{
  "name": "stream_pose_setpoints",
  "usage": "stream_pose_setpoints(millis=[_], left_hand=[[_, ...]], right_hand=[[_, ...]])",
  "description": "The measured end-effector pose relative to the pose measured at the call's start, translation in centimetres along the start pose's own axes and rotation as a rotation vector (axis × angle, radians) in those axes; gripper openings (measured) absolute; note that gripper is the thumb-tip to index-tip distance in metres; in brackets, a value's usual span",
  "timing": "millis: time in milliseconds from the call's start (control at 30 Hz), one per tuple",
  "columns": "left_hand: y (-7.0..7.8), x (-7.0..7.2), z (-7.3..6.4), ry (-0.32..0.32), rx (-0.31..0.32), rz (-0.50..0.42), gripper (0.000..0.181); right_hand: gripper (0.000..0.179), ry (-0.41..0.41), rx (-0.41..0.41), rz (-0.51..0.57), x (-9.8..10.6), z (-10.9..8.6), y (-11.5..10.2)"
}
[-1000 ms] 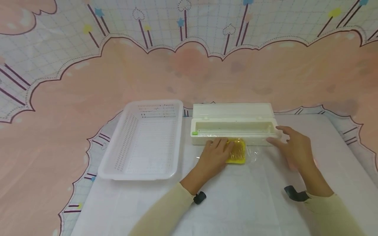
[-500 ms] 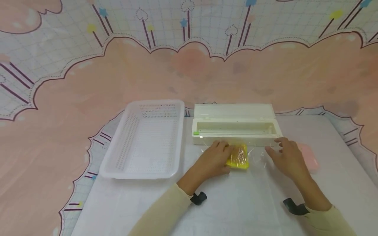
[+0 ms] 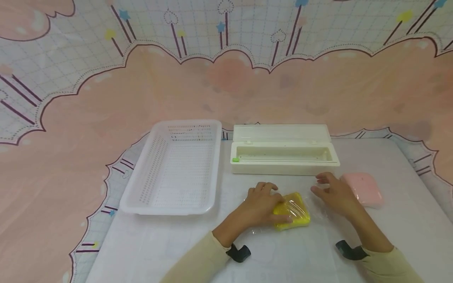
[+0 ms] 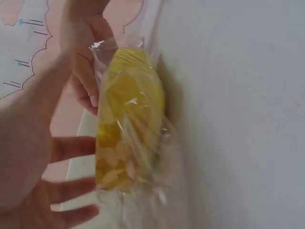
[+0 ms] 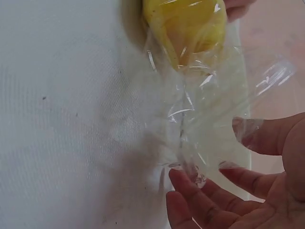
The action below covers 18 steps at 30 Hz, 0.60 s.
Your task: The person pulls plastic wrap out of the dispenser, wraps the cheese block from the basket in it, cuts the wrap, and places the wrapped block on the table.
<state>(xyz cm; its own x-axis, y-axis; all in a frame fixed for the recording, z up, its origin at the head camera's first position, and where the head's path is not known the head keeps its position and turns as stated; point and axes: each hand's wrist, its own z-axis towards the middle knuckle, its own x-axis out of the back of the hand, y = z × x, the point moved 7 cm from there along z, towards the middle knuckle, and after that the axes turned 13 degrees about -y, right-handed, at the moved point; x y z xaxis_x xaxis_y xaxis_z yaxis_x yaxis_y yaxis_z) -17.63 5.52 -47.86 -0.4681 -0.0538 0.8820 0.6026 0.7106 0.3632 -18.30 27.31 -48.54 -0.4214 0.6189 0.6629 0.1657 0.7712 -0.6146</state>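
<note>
My left hand (image 3: 262,206) grips the left side of a small yellow box (image 3: 295,214), with the thumb across its near side. The box is tilted, and clear cling film (image 5: 190,102) lies over it and trails off both ends. In the left wrist view, spread fingers (image 4: 71,191) reach to the far side of the wrapped box (image 4: 128,100). My right hand (image 3: 334,196) is just right of the box, thumb and fingers apart. Loose film touches its fingertips (image 5: 178,179) in the right wrist view.
Behind the hands stands a white cling film dispenser (image 3: 283,169), lid up, with a green slider (image 3: 235,160) at its left. A pink box (image 3: 362,188) sits beyond my right hand. To the left is a white perforated basket (image 3: 170,210) on the white-covered table (image 3: 283,259).
The yellow box has come away from the dispenser toward me and tilted, its film now apart from the dispenser. Both hands moved back with it; the right left the dispenser's corner, uncovering the pink box.
</note>
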Motion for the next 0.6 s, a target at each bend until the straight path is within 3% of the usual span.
stream_pose_setpoints(millis=[133,267,400,600], left_hand=[[-0.9,0.7,1.0,-0.005,0.065,-0.152,0.033],[-1.7,0.4,2.0,-0.083,0.098,-0.296,0.048],[-1.8,0.0,2.2,-0.106,0.102,-0.3,0.035],[-1.7,0.0,1.0,0.005,0.15,-0.289,0.02]], right_hand=[[0.059,0.0,0.003,0.003,-0.1,-0.2,-0.4],[0.062,-0.013,0.004,0.013,-0.2,-0.5,-0.8],[0.066,-0.02,0.0,0.02,-0.4,-0.5,-0.8],[0.071,-0.033,0.01,0.053,-0.5,-0.8,-0.3]])
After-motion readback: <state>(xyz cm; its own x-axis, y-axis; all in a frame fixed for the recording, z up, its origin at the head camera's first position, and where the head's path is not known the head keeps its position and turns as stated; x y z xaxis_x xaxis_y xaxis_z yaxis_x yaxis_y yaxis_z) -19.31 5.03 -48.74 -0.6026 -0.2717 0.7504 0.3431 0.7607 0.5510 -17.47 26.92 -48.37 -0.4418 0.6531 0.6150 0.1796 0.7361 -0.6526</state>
